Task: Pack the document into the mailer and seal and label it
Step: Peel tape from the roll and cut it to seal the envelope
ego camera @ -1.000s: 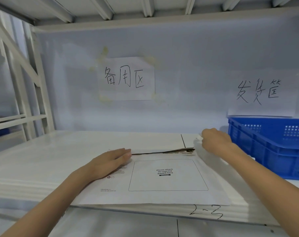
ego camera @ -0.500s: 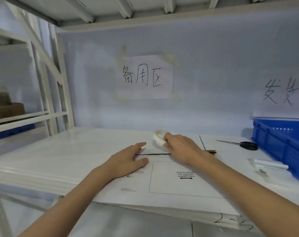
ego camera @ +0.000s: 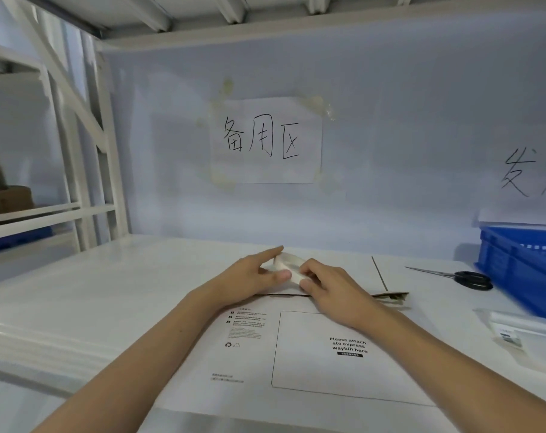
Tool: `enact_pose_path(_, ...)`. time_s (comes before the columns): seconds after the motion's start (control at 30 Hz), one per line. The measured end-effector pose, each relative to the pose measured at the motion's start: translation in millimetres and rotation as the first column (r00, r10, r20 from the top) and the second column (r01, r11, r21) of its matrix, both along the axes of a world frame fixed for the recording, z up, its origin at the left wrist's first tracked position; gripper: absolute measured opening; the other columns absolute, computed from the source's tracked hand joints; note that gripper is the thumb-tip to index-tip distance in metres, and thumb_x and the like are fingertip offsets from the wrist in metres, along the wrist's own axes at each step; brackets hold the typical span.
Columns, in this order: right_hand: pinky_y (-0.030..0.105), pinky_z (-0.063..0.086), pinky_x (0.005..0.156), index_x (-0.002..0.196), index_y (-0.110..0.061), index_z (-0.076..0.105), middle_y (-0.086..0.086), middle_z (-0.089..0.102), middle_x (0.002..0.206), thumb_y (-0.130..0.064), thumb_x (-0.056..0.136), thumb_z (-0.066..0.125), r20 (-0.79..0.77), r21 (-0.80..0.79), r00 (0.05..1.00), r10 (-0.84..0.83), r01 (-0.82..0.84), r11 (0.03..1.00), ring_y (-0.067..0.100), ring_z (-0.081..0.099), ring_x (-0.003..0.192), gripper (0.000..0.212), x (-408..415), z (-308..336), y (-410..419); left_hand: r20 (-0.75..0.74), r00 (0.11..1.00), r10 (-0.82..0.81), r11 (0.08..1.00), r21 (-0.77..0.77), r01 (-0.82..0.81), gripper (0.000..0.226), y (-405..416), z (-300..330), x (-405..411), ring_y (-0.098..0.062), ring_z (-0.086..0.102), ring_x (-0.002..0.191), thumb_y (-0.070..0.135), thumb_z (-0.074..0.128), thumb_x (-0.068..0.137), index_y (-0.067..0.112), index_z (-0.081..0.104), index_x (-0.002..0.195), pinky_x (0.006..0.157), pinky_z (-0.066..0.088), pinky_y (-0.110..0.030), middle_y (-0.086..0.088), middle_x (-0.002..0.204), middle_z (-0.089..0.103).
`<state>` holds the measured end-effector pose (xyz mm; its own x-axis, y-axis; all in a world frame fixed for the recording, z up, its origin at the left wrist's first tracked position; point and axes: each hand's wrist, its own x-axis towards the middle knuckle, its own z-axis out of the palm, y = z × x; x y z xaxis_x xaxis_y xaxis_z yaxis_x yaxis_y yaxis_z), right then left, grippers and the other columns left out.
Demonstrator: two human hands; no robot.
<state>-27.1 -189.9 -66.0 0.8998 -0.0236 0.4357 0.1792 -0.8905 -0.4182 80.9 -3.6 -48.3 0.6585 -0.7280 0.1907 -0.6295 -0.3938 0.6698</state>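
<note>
The mailer looked like matt white card, smooth, with a torn brown cardboard edge at its flap. The shelf was white and faintly glossy — painted metal, by its look. The crate was blue plastic; the scissors had bare metal blades and black handles.

The mailer is white with black print and a thin black outlined box. The tape roll is white, the scissors black-handled. At the shelf's right edge the crate is blue.
</note>
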Motion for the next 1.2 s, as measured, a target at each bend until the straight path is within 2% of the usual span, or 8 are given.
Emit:
enact_pose_path(0.1,0.035,0.043,0.068,0.1,-0.024,0.052,-0.01,0.055,0.076,-0.024,0.098,0.047,0.009,0.028,1.0,0.029,-0.029,0.999,0.014,0.049,0.069,0.006,-0.2,1.2,1.3,0.031,1.0,0.0,0.997,-0.077,0.003,0.056,2.2,-4.8,7.2,0.009,0.062,0.078,0.046,0.064,0.092,0.036,0.047,0.143,0.082,0.044,-0.019,0.016,0.098,0.07)
enact_pose_path(0.23,0.029,0.038,0.06,0.1,-0.031,0.052,-0.008,0.056,0.077,-0.029,0.102,0.042,-0.009,0.119,0.999,0.051,-0.05,0.992,0.01,0.047,0.064,0.011,-2.7,5.3,5.6,-0.075,0.996,-0.039,0.975,-0.221,0.022,0.021,7.6,1.5,6.5,0.001,0.057,0.059,0.027,0.067,0.093,0.025,0.068,0.115,0.061,0.041,-0.012,0.017,0.074,0.069)
enact_pose_path(0.37,0.026,0.036,0.062,0.105,-0.029,0.052,-0.003,0.053,0.084,-0.03,0.104,0.036,-0.023,0.167,0.998,0.065,-0.06,0.984,0.011,0.046,0.071,0.016,-4.7,6.3,8.1,-0.162,0.985,-0.058,0.974,-0.226,0.02,0.008,11.8,2.6,6.6,-0.013,0.042,0.058,0.028,0.07,0.091,0.024,0.072,0.098,0.051,0.033,-0.019,0.0,0.066,0.058)
enact_pose_path(0.47,0.026,0.037,0.069,0.108,-0.028,0.053,-0.002,0.056,0.091,-0.033,0.104,0.038,0.011,0.208,0.998,0.054,-0.055,0.977,0.013,0.047,0.078,0.016,-6.2,8.2,9.3,-0.204,0.978,-0.046,0.966,-0.259,-0.009,0.006,13.2,2.5,7.3,-0.021,0.052,0.069,0.03,0.07,0.091,0.025,0.072,0.094,0.059,0.04,-0.022,-0.005,0.08,0.064)
enact_pose_path(0.6,0.025,0.045,0.08,0.113,-0.027,0.057,-0.006,0.063,0.105,-0.034,0.096,0.057,0.006,0.334,0.997,0.074,-0.072,0.94,0.011,0.057,0.094,0.019,-10.7,11.5,10.1,-0.245,0.961,-0.13,0.924,-0.382,0.027,0.014,15.5,1.9,8.6,-0.014,0.066,0.093,0.024,0.065,0.095,0.015,0.073,0.101,0.097,0.051,-0.029,-0.001,0.101,0.071)
enact_pose_path(0.8,0.028,0.046,0.08,0.099,-0.014,0.063,0.002,0.068,0.1,-0.021,0.096,0.056,0.015,0.265,0.998,-0.057,0.051,0.963,0.022,0.062,0.098,0.01,-3.6,9.1,3.4,-0.323,0.93,-0.174,0.895,-0.447,0.012,0.024,15.5,1.6,8.8,-0.016,0.065,0.098,0.024,0.058,0.098,0.007,0.069,0.111,0.098,0.051,-0.025,-0.005,0.106,0.068)
enact_pose_path(1.03,0.032,0.048,0.079,0.095,-0.013,0.065,0.005,0.069,0.094,-0.02,0.095,0.058,0.039,0.261,0.995,-0.094,0.081,0.962,0.024,0.065,0.091,0.01,-2.6,9.3,-1.1,-0.335,0.935,-0.113,0.922,-0.387,-0.027,0.027,14.6,-2.2,3.6,-0.023,0.07,0.107,0.032,0.056,0.1,0.012,0.069,0.112,0.109,0.04,-0.051,-0.018,0.124,0.065)
enact_pose_path(1.2,0.037,0.048,0.078,0.097,-0.023,0.062,-0.003,0.064,0.087,-0.029,0.097,0.054,0.202,0.081,0.965,-0.169,0.155,0.985,0.022,0.059,0.087,0.01,-8.2,12.6,-2.1,-0.31,0.945,-0.107,0.924,-0.381,-0.021,0.018,13.6,-0.4,-1.8,-0.017,0.069,0.1,0.024,0.061,0.097,0.024,0.074,0.111,0.104,0.047,-0.044,-0.015,0.12,0.067)
